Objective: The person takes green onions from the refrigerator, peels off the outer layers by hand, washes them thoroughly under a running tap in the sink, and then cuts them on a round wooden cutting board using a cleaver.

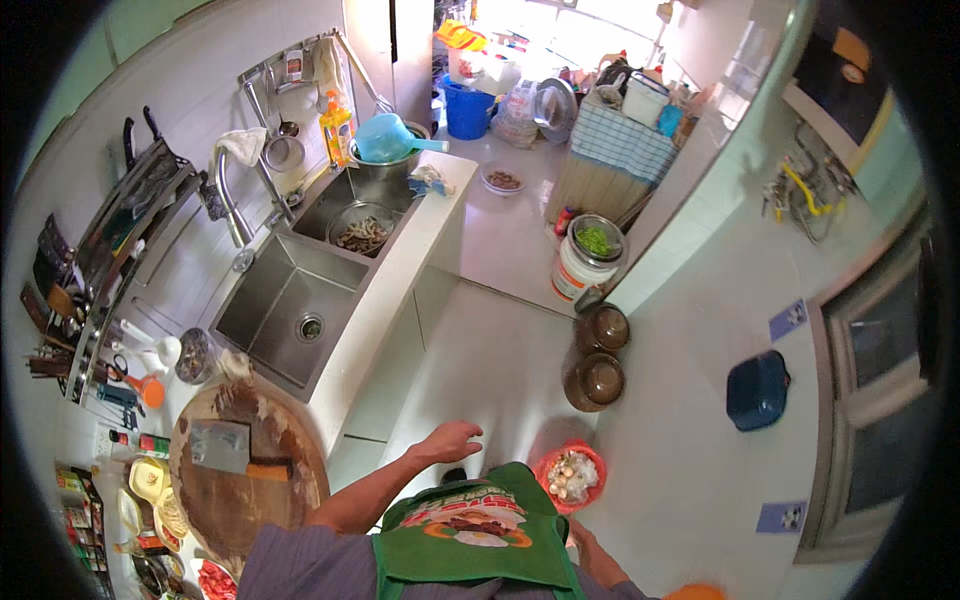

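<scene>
My left hand [450, 441] hangs over the floor in front of my green apron [465, 525]. Its fingers are loosely bent, with nothing in them. To its left a round wooden chopping board [259, 502] lies on the counter, and a cleaver [221, 446] with a wooden handle rests flat on it. Only part of my right hand [576, 534] shows by the apron's right edge; its fingers are hidden. Just beyond it, on the floor, is a red plastic basket [545, 501] with eggs and a clear plastic bag inside.
A double steel sink [262, 304] with a faucet [238, 225] adjoins the board; a bowl of food pieces [364, 225] sits in its far basin. Lidded brown jars [592, 382] stand on the floor, with a white bucket [574, 279] behind them. Knives [127, 142] stand in a wall rack.
</scene>
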{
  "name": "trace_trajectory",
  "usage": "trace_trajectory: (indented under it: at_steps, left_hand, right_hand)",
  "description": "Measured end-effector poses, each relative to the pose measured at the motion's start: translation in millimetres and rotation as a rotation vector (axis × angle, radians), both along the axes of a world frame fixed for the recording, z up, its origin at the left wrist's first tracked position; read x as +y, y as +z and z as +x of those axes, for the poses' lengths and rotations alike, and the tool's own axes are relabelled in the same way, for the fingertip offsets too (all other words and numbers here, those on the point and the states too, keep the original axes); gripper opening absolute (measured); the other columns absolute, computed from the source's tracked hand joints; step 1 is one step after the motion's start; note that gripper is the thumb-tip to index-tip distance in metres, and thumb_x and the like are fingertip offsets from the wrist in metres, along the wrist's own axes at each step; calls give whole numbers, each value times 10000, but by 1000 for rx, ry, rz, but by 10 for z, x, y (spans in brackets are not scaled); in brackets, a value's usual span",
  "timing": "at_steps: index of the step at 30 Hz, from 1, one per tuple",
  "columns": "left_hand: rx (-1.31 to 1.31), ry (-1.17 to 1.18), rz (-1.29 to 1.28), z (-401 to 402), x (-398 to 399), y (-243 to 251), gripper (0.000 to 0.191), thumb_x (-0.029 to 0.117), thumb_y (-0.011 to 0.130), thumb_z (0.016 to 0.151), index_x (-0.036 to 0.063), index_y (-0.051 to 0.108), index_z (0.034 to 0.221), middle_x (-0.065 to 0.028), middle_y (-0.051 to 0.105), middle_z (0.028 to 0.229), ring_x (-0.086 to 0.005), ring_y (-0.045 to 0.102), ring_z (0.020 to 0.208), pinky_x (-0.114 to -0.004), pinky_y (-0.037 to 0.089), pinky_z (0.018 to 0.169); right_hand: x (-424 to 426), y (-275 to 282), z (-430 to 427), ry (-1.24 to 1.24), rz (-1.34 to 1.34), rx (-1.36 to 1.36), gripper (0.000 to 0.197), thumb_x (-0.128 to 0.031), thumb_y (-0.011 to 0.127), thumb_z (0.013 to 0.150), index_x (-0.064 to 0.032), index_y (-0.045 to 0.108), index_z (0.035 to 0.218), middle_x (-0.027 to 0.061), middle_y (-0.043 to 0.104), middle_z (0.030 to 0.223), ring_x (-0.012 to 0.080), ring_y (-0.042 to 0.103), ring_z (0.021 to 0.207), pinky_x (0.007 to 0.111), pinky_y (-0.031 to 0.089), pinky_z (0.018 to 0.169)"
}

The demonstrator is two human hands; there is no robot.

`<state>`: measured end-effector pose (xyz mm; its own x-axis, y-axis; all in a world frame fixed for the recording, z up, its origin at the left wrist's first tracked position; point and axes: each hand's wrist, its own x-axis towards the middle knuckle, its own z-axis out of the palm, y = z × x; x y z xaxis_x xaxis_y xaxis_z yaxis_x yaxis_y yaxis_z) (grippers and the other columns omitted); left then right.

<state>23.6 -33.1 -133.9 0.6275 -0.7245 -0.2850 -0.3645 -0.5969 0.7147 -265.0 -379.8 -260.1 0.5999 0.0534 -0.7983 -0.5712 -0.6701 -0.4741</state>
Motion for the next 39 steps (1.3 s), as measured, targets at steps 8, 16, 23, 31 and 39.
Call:
trace_trajectory:
  at_steps: [8,16,23,31,39]
  left_hand:
    - [152,-77,61,1529,-857,129,454,334,627,895,18,630,1222,-222,642,1174,-381,593,1124,-453,463,982]
    - [71,132,-11,3313,-1780,272,428,319,590,902,4,633,1188,-225,658,1137,-395,612,1067,-469,479,932]
    - [156,276,27,4561,-2308,364,448,312,620,884,26,629,1229,-203,650,1174,-371,612,1091,-437,478,970]
    - [110,230,-100,6524,-2880,214,435,285,617,840,6,648,1172,-232,671,1077,-396,634,1021,-477,498,896]
    - [64,330,-188,8594,-3159,323,452,309,607,870,10,631,1207,-226,646,1148,-391,612,1080,-466,484,942]
  right_hand:
    - [-909,-261,2080,-50,319,-27,230,-251,706,816,-42,711,912,54,674,866,193,620,735,392,497,652]
    - [-2296,-581,5751,547,-311,-471,281,-271,605,802,-36,709,916,154,712,901,344,667,864,423,526,758]
    - [-1713,369,8191,241,-38,-331,437,-327,619,832,-34,684,1150,207,705,1035,382,647,1020,454,499,897]
    - [-1444,333,10075,380,246,-230,426,-273,640,850,48,662,1129,179,718,948,219,698,813,343,538,734]
    - [-2163,825,12228,396,27,-178,417,-284,666,847,9,671,1143,195,710,1020,268,700,820,383,539,764]
